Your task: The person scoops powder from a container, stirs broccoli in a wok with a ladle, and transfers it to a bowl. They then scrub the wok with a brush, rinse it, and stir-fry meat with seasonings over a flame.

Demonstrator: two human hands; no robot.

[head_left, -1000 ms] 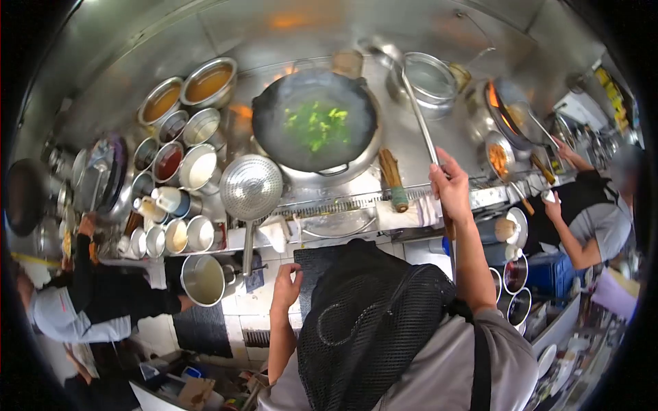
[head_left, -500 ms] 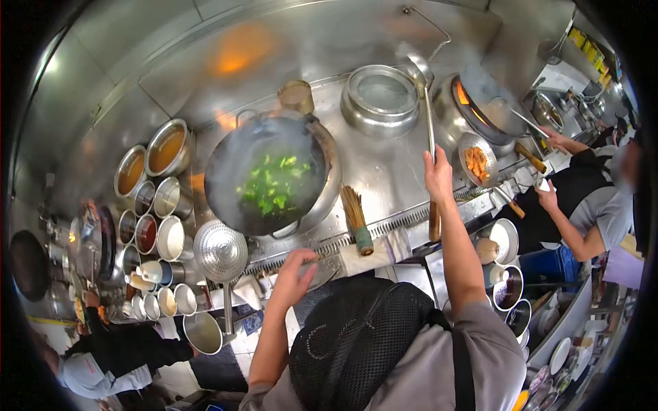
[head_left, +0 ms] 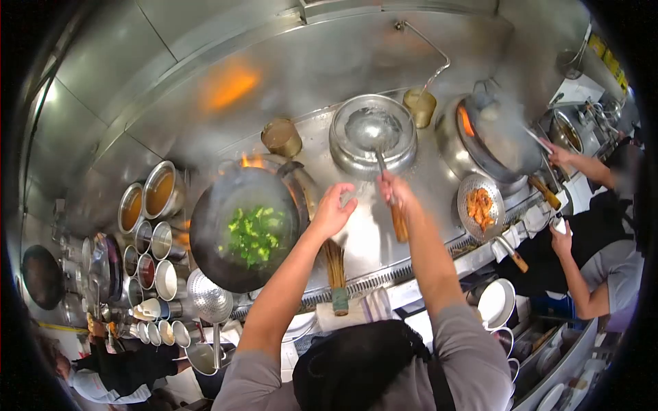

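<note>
My right hand is closed round the handle of a ladle, whose wooden end sticks out below the fist. The ladle's bowl lies within the mouth of a round steel pot. My left hand is raised over the counter between the wok and the pot, fingers bent and thumb apart, holding nothing. To its left, chopped green vegetables lie in a steaming black wok, with flame behind its rim. Below my left hand lies a bamboo wok brush.
A strainer and several sauce containers stand left. A metal can sits behind the wok; water runs from a pipe into another. At right, a co-worker's hand works at a smoking wok near a strainer of fried food.
My right hand has swung the ladle left and down into the pot's mouth. My left hand has moved forward and right, beside the wok. The view has shifted.
</note>
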